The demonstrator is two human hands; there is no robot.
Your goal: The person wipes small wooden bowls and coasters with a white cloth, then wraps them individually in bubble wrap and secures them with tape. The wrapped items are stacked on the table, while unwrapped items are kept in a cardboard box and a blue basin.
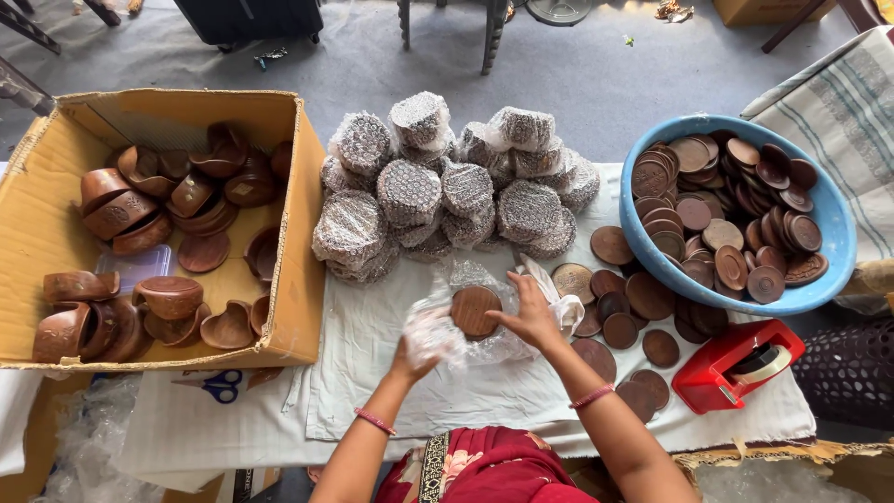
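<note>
Wrapping a stack of round wooden discs [475,310] in clear bubble wrap [438,331], we grip the stack's edge with our right hand [531,317], fingers closed on it, while our left hand [414,359] clutches the wrap from below. The stack sits on the white cloth [372,373] at the middle, just below the pile of wrapped bundles [447,186]. Loose discs [633,317] lie to the right, beside a blue basin [833,233] and a red tape dispenser [731,368]. A cardboard box [298,279] of wooden holders stands left.
</note>
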